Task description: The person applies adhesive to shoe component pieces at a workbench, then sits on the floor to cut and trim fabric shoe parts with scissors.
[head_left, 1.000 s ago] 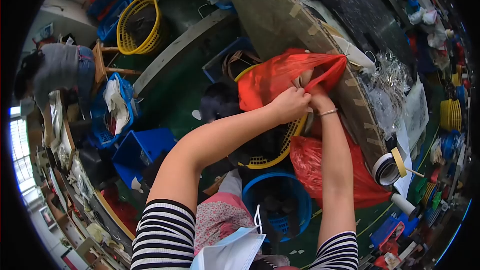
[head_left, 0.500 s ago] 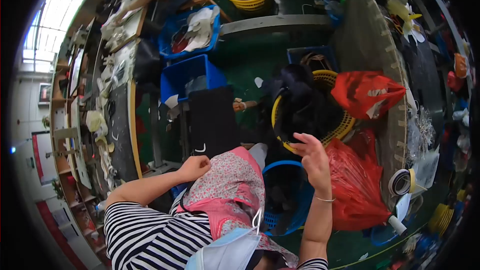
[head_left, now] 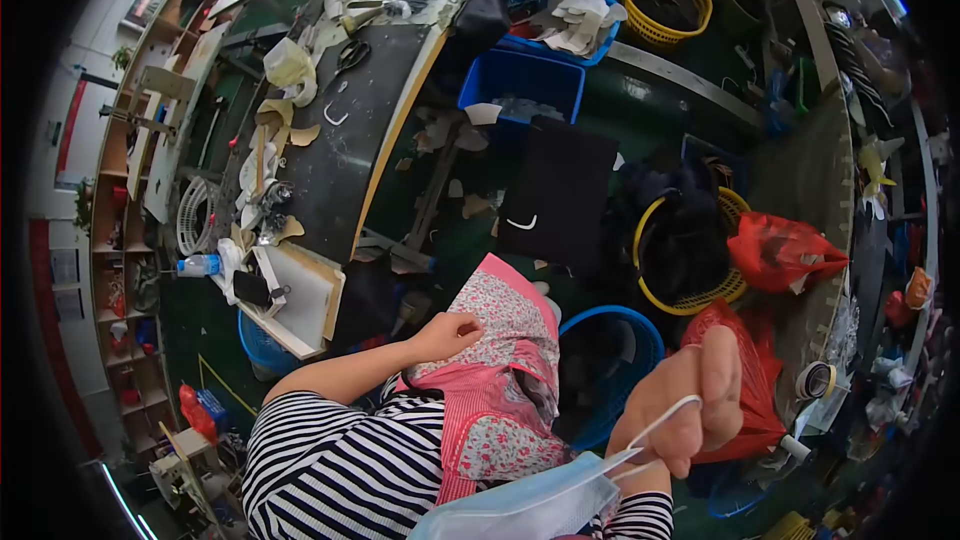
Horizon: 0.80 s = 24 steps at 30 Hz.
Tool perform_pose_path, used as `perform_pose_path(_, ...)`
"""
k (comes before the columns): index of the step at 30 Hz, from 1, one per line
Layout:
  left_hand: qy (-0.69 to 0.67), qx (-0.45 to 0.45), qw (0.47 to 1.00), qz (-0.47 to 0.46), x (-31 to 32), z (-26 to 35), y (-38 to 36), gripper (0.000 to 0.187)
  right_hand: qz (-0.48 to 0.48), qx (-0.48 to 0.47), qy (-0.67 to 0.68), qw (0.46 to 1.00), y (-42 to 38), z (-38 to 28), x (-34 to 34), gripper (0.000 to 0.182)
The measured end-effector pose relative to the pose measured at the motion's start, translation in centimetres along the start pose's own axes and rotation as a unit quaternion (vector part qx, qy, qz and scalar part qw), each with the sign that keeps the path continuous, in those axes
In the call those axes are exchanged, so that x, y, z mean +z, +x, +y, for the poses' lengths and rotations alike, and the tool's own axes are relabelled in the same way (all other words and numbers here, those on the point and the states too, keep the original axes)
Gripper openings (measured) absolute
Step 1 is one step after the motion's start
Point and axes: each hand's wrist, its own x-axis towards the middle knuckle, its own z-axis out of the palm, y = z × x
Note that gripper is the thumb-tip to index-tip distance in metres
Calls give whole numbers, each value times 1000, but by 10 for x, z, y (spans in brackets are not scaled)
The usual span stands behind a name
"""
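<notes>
My left hand [head_left: 447,335] is loosely closed over the pink floral apron [head_left: 505,315], with nothing visible in its curled fingers. At the lower right, my right hand [head_left: 690,400] is raised close to the camera, its bent fingers on the white ear loop of a light blue face mask [head_left: 540,500]. The mask hangs at the bottom edge of the view. A black panel [head_left: 565,185] with a small white curved piece [head_left: 521,225] on it lies beyond the apron.
A dark worktable [head_left: 355,155] with scraps stands at the left. Beyond my right hand are a blue basket [head_left: 655,340], a yellow basket [head_left: 640,260] of dark material and red plastic bags [head_left: 785,245]. A blue bin [head_left: 480,80] stands farther off.
The view has swung left, showing more of the worktable. My right hand has come down nearer the camera and closed on the mask's loop; my left hand stays curled by the apron.
</notes>
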Motion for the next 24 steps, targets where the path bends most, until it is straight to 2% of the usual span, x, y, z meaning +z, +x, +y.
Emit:
perform_pose_path(2,-28,-2,999,15,-10,-11,-15,16,-105,-7,34,994,21,12,23,12)
perform_pose_path(4,-118,19,991,60,-22,-21,-25,15,-158,-8,16,987,40,27,41,12)
perform_pose_path(6,-120,18,990,72,-37,-33,-35,15,-200,-5,-14,980,61,45,52,11)
perform_pose_path(9,-171,-31,981,89,-60,-62,-48,15,-255,3,-71,964,104,85,60,11)
perform_pose_path(12,-204,-36,967,148,-92,-86,-55,15,-306,8,-141,942,157,132,58,11)
perform_pose_path(17,-258,-59,942,208,-180,-100,-42,14,-368,-17,-293,882,262,231,45,10)
perform_pose_path(19,-240,-33,934,261,-220,-99,-30,15,-392,-25,-347,852,300,271,34,11)
perform_pose_path(21,-259,-59,929,258,-255,-99,-19,15,-414,-33,-391,821,334,306,22,11)
perform_pose_path(24,-265,-24,916,300,-278,-117,-6,12,-432,-44,-432,790,377,354,-1,11)
